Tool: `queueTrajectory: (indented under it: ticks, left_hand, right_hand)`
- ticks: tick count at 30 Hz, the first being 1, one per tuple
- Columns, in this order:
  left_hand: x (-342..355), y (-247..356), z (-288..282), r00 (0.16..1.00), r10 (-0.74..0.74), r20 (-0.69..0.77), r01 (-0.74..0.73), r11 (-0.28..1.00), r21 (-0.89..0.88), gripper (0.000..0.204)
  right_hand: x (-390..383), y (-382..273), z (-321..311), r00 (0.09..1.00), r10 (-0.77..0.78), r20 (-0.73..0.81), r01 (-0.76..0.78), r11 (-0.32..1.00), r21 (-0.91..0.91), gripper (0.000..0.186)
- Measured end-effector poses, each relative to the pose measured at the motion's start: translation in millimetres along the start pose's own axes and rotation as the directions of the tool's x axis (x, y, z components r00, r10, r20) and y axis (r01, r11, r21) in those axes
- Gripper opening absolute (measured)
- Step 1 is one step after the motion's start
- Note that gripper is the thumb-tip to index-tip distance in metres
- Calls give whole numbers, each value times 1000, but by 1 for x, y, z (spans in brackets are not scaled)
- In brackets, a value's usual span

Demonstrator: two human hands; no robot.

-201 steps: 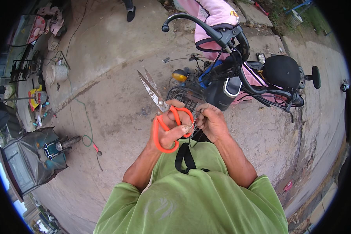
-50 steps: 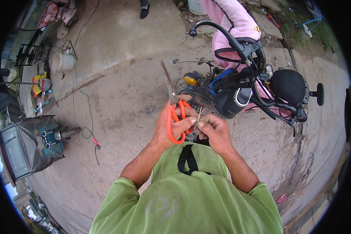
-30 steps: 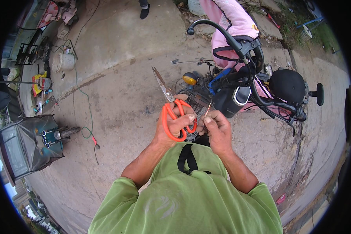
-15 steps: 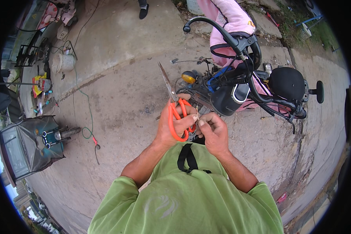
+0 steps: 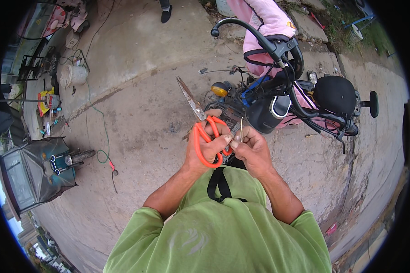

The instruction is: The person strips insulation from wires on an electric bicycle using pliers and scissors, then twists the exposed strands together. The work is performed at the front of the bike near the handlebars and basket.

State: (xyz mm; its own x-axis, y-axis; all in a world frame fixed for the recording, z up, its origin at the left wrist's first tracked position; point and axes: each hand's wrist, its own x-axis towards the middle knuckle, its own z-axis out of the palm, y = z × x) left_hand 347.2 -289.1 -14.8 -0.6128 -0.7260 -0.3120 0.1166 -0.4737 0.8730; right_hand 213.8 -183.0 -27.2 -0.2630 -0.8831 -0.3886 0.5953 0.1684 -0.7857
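Note:
Hooked in my left hand [image 5: 201, 148] is a pair of scissors [image 5: 197, 109] with orange handles, its blades pointing away and to the left. The fingertips of that hand also meet those of my right hand [image 5: 253, 150], which pinches a thin pale wire [image 5: 242, 125]. One end of the wire sticks up between my hands; where it runs lower down is hidden by the fingers. Just beyond my hands stands a partly dismantled scooter with a black headlight housing [image 5: 264, 117] and an orange turn signal [image 5: 220, 89].
Black handlebars [image 5: 264, 43] with a pink cover [image 5: 269, 18] rise at the right. A covered three-wheeler [image 5: 36, 173] is parked at the left. A green cable [image 5: 105, 136] lies on the concrete near a white bucket [image 5: 75, 75]. A person's shoe [image 5: 166, 14] shows at the top.
The scissor blades have swung further left. My right hand has shifted slightly right and turned, and the wire end now stands up longer between my hands.

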Motion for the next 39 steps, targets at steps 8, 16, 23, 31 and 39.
queueTrajectory:
  ticks: [8, 16, 23, 31, 39]
  left_hand:
    - [0, 1, -1, 998, 54, -13, -55, 989, -141, 60]
    - [-1, 1, -7, 995, 78, -60, -85, 988, -130, 60]
    - [-10, 1, -37, 1000, -13, -23, 14, 998, 56, 50]
    - [-56, -21, -53, 976, -210, 55, 127, 757, 641, 43]
    - [-13, -113, -82, 981, -130, -145, 187, 413, 891, 47]
  right_hand:
    - [-3, -3, 8, 998, 39, -58, -42, 998, -45, 10]
    - [-6, -3, 12, 997, -34, -69, 22, 986, -165, 9]
    - [-10, -9, 1, 982, -61, -178, 41, 993, -114, 6]
    - [-12, -6, 3, 973, -133, -190, 99, 979, -178, 4]
    - [-22, -5, 5, 954, -90, -287, 91, 996, -12, 4]
